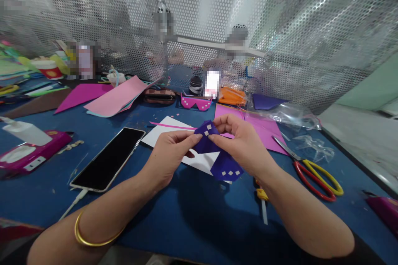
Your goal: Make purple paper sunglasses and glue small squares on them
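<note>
Between my two hands is a purple paper cut-out (pixel 205 145) with small white squares stuck on it. Its lower lobe (pixel 228 169) hangs under my right hand and carries a row of white squares. My left hand (pixel 169 155) pinches the left edge between thumb and fingers. Thumb and fingers of my right hand (pixel 242 140) grip the right side near the top squares. White paper (pixel 164 126) lies below the hands, with a thin pink strip (pixel 174 126) across it. Behind stand pink paper glasses (pixel 196 102) with similar white squares.
A phone (pixel 108 159) on a cable and a magenta glue-gun-like device with a white plug (pixel 31 132) lie left. Scissors (pixel 311 174), clear plastic scraps (pixel 315 147) and pink sheets (pixel 267 130) are right. A perforated metal screen (pixel 202 12) rises behind; people show through it.
</note>
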Motion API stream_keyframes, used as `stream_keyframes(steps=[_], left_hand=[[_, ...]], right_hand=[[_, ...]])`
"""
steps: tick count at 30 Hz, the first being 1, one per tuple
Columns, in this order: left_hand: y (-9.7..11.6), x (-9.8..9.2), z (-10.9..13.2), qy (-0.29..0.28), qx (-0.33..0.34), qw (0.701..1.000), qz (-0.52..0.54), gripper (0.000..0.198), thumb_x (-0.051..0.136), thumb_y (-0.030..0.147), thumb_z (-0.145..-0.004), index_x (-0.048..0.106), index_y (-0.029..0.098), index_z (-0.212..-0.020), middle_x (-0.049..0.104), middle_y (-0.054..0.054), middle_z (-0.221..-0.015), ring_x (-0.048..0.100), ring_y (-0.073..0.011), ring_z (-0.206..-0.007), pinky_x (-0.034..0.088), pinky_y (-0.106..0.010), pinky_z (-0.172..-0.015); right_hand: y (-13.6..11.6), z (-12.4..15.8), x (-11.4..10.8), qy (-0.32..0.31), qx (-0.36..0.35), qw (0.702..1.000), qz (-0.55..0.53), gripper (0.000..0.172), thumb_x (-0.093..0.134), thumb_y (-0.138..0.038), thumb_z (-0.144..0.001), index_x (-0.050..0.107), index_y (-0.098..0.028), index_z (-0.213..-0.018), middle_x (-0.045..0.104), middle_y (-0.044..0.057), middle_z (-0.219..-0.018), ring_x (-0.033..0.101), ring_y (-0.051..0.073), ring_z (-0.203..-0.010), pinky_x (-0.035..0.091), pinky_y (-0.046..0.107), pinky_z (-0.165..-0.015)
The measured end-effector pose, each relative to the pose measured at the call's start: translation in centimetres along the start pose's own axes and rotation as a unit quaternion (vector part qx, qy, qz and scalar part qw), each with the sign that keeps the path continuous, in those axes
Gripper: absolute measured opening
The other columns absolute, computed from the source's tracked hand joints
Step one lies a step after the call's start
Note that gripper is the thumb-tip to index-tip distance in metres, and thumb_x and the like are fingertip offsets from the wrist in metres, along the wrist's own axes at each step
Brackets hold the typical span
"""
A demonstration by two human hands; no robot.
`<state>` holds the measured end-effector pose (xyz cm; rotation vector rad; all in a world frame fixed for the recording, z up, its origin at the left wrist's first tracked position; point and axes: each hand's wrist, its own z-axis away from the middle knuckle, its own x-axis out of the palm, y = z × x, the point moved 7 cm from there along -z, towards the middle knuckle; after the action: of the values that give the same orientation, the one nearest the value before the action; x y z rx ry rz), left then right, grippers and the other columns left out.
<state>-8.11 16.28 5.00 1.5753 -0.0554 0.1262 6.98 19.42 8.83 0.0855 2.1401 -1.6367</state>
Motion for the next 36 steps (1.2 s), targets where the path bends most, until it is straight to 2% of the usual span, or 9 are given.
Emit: stream_keyframes(steps=[11,15,19,21,23,27,30,32,36], left_hand=[[-0.1,-0.2,0.0,0.008,-0.006,1.000,0.005,0.015,0.076,0.035,-0.077,0.080,0.021,-0.075,0.073,-0.003,-0.075,0.056,-0.0130,-0.069,0.046,-0.020,-0.056],[-0.3,-0.2,0.0,0.014,-0.012,1.000,0.022,0.017,0.077,0.036,-0.076,0.080,0.020,-0.076,0.074,-0.004,-0.078,0.057,-0.0135,-0.071,0.046,-0.021,-0.057],[-0.3,-0.3,-0.1,0.019,-0.017,0.999,0.037,0.017,0.078,0.037,-0.075,0.081,0.021,-0.077,0.073,-0.003,-0.076,0.056,-0.0124,-0.069,0.045,-0.021,-0.056],[-0.3,-0.3,-0.1,0.018,-0.021,0.999,0.043,0.017,0.079,0.037,-0.074,0.080,0.021,-0.076,0.072,-0.003,-0.075,0.055,-0.0122,-0.067,0.045,-0.021,-0.056],[-0.4,-0.3,-0.1,0.019,-0.030,0.998,0.050,0.017,0.079,0.037,-0.074,0.079,0.020,-0.074,0.072,-0.003,-0.074,0.056,-0.0125,-0.068,0.044,-0.022,-0.056],[-0.9,-0.4,-0.1,0.023,-0.064,0.995,0.075,0.021,0.080,0.039,-0.072,0.079,0.018,-0.075,0.072,-0.005,-0.076,0.059,-0.0140,-0.070,0.043,-0.022,-0.056],[-1.2,-0.4,-0.1,0.027,-0.083,0.992,0.089,0.023,0.079,0.040,-0.072,0.078,0.017,-0.076,0.072,-0.006,-0.079,0.060,-0.0144,-0.072,0.042,-0.022,-0.057],[-1.2,-0.4,-0.1,0.022,-0.086,0.992,0.091,0.023,0.079,0.040,-0.073,0.078,0.017,-0.076,0.073,-0.007,-0.082,0.061,-0.0144,-0.073,0.043,-0.022,-0.057],[-1.1,-0.1,0.0,-0.003,-0.089,0.992,0.088,0.021,0.081,0.036,-0.072,0.080,0.018,-0.081,0.074,-0.006,-0.082,0.062,-0.0141,-0.073,0.043,-0.021,-0.058]], right_hand=[[-0.1,0.0,0.0,-0.004,0.003,1.000,0.002,0.026,0.060,-0.017,-0.073,0.060,-0.019,-0.099,0.070,0.002,-0.086,0.066,0.018,-0.081,0.050,0.034,-0.075],[0.4,-0.3,-0.5,0.005,0.023,0.999,-0.049,0.027,0.056,-0.018,-0.075,0.060,-0.019,-0.101,0.071,0.004,-0.089,0.067,0.018,-0.082,0.050,0.034,-0.074],[0.2,-0.4,-0.3,-0.017,0.010,1.000,0.010,0.033,0.070,-0.028,-0.073,0.062,-0.019,-0.103,0.071,0.002,-0.087,0.067,0.019,-0.084,0.049,0.037,-0.082],[0.4,-0.4,-0.2,-0.024,0.015,0.999,0.028,0.029,0.069,-0.028,-0.075,0.063,-0.019,-0.101,0.071,0.002,-0.083,0.067,0.019,-0.081,0.049,0.037,-0.081],[0.6,-0.5,-0.6,0.002,0.020,1.000,-0.001,0.019,0.059,-0.025,-0.082,0.063,-0.019,-0.099,0.072,0.002,-0.084,0.068,0.019,-0.082,0.050,0.036,-0.080],[-0.2,-0.7,-2.2,0.065,-0.014,0.998,-0.021,0.018,0.050,-0.025,-0.089,0.064,-0.020,-0.097,0.075,0.003,-0.094,0.069,0.018,-0.095,0.047,0.035,-0.090],[-0.6,-0.8,-2.3,0.017,-0.007,0.999,0.050,0.020,0.058,-0.038,-0.088,0.068,-0.021,-0.090,0.074,0.002,-0.086,0.068,0.018,-0.085,0.049,0.033,-0.078],[-0.5,-0.7,-2.0,-0.017,0.010,0.996,0.088,0.018,0.063,-0.038,-0.085,0.069,-0.021,-0.087,0.072,0.002,-0.082,0.065,0.017,-0.077,0.048,0.032,-0.070],[-0.6,-0.7,-1.8,-0.005,-0.018,0.994,0.110,0.013,0.063,-0.032,-0.084,0.068,-0.021,-0.080,0.069,0.000,-0.077,0.062,0.017,-0.075,0.045,0.031,-0.069]])
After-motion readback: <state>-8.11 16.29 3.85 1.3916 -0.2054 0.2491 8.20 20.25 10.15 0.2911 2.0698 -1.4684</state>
